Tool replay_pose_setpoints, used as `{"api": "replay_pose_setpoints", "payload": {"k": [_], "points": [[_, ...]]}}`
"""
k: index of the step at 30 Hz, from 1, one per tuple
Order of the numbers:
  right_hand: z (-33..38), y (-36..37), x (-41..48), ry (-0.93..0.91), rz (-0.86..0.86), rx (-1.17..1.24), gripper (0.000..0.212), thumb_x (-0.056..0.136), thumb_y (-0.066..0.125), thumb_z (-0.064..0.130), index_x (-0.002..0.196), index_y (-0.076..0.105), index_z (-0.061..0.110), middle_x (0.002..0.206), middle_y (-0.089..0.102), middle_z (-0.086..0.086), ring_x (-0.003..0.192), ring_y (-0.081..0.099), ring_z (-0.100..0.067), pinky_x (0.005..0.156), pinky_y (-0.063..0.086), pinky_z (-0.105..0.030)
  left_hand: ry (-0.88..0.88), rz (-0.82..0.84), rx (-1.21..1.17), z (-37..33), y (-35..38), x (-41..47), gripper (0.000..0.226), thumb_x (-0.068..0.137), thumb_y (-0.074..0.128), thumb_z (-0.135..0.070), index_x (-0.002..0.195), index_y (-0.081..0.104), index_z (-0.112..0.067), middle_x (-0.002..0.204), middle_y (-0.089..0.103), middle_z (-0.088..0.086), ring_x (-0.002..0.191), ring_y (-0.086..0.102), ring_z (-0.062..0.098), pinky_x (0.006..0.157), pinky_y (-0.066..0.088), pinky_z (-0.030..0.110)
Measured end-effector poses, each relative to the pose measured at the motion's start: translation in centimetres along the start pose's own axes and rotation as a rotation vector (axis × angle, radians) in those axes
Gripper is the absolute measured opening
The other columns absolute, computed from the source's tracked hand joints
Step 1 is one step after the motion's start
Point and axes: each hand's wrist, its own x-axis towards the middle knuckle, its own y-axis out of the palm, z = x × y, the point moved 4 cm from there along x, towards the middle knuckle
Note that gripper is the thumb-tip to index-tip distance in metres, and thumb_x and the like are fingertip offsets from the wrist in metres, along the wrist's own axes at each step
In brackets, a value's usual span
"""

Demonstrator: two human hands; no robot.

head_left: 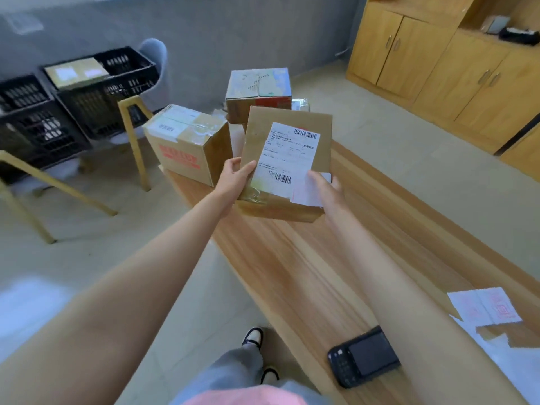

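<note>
Got the flat cardboard parcel (264,133) held up over the far end of the table (321,273), shipping label (287,159) tilted toward me. My left hand (233,179) is curled round its left edge and my right hand (327,188) pinches the lower right corner, thumb on the label. A red-printed box (187,144) and a taped box (258,95) sit at the table's far end, and the handheld scanner (363,356) lies on the near end.

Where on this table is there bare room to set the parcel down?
The bare wood of the table between the held parcel and the black scanner is the widest free patch; papers border it at right. The far end is crowded: the red-printed box and taped box stand close together.
</note>
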Motion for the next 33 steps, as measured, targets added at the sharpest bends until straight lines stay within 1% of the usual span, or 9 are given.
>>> {"api": "replay_pose_setpoints", "payload": {"k": [5, 9, 11, 14, 19, 23, 28, 30, 33], "points": [[-0.4, 3.8, -0.7, -0.008, 0.139, -0.029, 0.035, 0.092, 0.060, 0.023, 0.125, 0.051, 0.013, 0.093, 0.060, 0.010, 0.073, 0.056, 0.000, 0.044, 0.041, -0.008, -0.014, -0.150, -0.035, 0.7, -4.1, -2.8, 0.054, 0.094, 0.055, -0.039, 0.138, 0.031, -0.019, 0.111, 0.054, -0.004, 0.082, 0.059, 0.006, 0.059, 0.048, 0.020], [-0.6, 7.1, -1.1, -0.021, 0.222, -0.082, 0.058, 0.089, 0.064, 0.029, 0.140, 0.042, 0.014, 0.123, 0.061, 0.002, 0.089, 0.060, -0.008, 0.059, 0.045, -0.016, -0.044, -0.248, -0.100, 1.1, -7.3, -4.5, 0.056, 0.093, 0.056, -0.040, 0.140, 0.030, -0.022, 0.106, 0.052, -0.007, 0.081, 0.057, 0.006, 0.062, 0.046, 0.025], [-0.6, 8.8, -1.4, -0.023, 0.265, -0.092, 0.060, 0.089, 0.064, 0.028, 0.142, 0.040, 0.012, 0.126, 0.061, -0.002, 0.096, 0.061, -0.012, 0.063, 0.046, -0.017, -0.041, -0.288, -0.123, 1.5, -8.8, -5.1, 0.056, 0.093, 0.056, -0.041, 0.139, 0.031, -0.022, 0.111, 0.052, -0.007, 0.084, 0.057, 0.007, 0.065, 0.047, 0.026], [-0.7, 11.2, -1.7, -0.031, 0.339, -0.130, 0.062, 0.090, 0.064, 0.027, 0.143, 0.037, 0.011, 0.128, 0.059, -0.003, 0.106, 0.060, -0.016, 0.069, 0.047, -0.018, -0.039, -0.342, -0.155, 1.9, -10.9, -5.8, 0.055, 0.094, 0.055, -0.040, 0.139, 0.031, -0.022, 0.099, 0.052, -0.012, 0.082, 0.057, 0.007, 0.062, 0.045, 0.026], [-0.3, 16.1, -2.7, -0.077, 0.471, -0.156, 0.054, 0.093, 0.060, 0.019, 0.140, 0.035, 0.009, 0.109, 0.058, 0.004, 0.083, 0.056, 0.000, 0.052, 0.044, -0.006, -0.030, -0.427, -0.213, 2.6, -15.3, -6.1, 0.052, 0.095, 0.054, -0.039, 0.138, 0.032, -0.021, 0.107, 0.056, -0.004, 0.082, 0.058, 0.009, 0.064, 0.047, 0.025], [-0.6, 20.9, -3.4, -0.082, 0.534, -0.194, 0.054, 0.092, 0.062, 0.022, 0.138, 0.036, 0.012, 0.114, 0.061, 0.003, 0.091, 0.058, -0.005, 0.067, 0.047, -0.015, -0.026, -0.478, -0.237, 3.2, -19.7, -6.0, 0.051, 0.095, 0.053, -0.040, 0.137, 0.031, -0.022, 0.119, 0.055, 0.000, 0.090, 0.059, 0.013, 0.072, 0.050, 0.028], [-0.9, 27.4, -4.4, -0.080, 0.584, -0.219, 0.052, 0.092, 0.062, 0.023, 0.136, 0.036, 0.013, 0.106, 0.059, 0.007, 0.092, 0.058, -0.005, 0.071, 0.047, -0.016, -0.021, -0.523, -0.268, 3.6, -25.7, -5.2, 0.049, 0.095, 0.053, -0.038, 0.135, 0.031, -0.020, 0.112, 0.055, 0.000, 0.086, 0.058, 0.012, 0.067, 0.049, 0.027], [-0.9, 30.1, -4.5, -0.086, 0.598, -0.234, 0.055, 0.092, 0.062, 0.023, 0.138, 0.035, 0.012, 0.114, 0.060, 0.004, 0.100, 0.059, -0.009, 0.077, 0.048, -0.018, -0.017, -0.534, -0.277, 3.6, -28.3, -4.6, 0.048, 0.095, 0.053, -0.038, 0.135, 0.031, -0.020, 0.112, 0.056, 0.001, 0.085, 0.058, 0.011, 0.065, 0.048, 0.026], [-0.9, 34.4, -4.4, -0.097, 0.616, -0.258, 0.066, 0.090, 0.064, 0.027, 0.144, 0.030, 0.011, 0.129, 0.057, 0.000, 0.115, 0.056, -0.015, 0.097, 0.047, -0.031, -0.016, -0.544, -0.285, 3.4, -32.0, -3.7, 0.049, 0.096, 0.052, -0.038, 0.136, 0.030, -0.021, 0.106, 0.057, -0.002, 0.082, 0.058, 0.010, 0.062, 0.047, 0.025]]}}
